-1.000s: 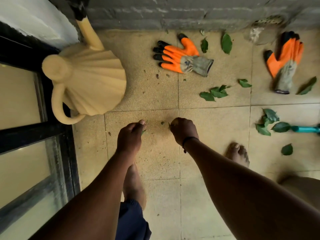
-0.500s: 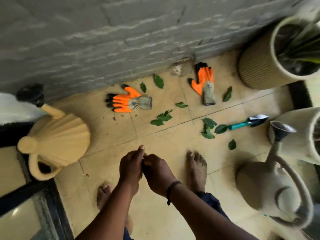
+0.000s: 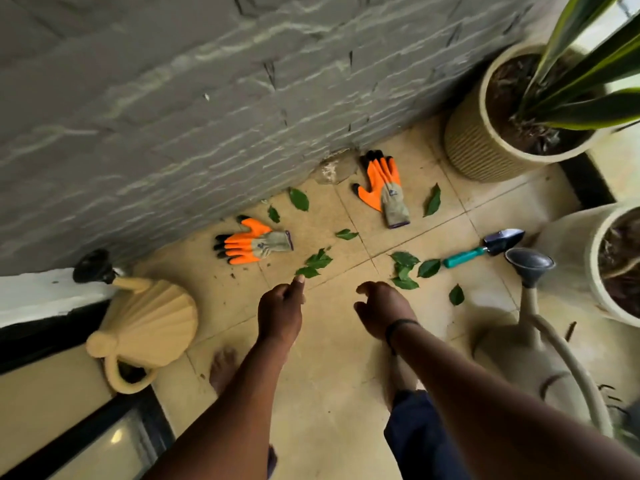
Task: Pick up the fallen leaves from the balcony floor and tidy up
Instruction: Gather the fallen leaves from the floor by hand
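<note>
Several green fallen leaves lie on the beige tiled balcony floor: a cluster just beyond my left hand, another cluster ahead of my right hand, a single leaf further right, and more near the grey wall. My left hand hovers above the floor in a loose fist, its fingertip close to the nearest leaf. My right hand hangs palm down with curled, parted fingers. I see nothing held in either hand.
Two orange-and-grey gloves lie by the grey wall. A teal-handled trowel lies at right. Watering cans stand at left and right. Two plant pots fill the right side. My bare feet stand below.
My hands met half a second ago and have now parted and reached forward toward the leaves. The view has risen from close to the floor, showing the pots and second watering can.
</note>
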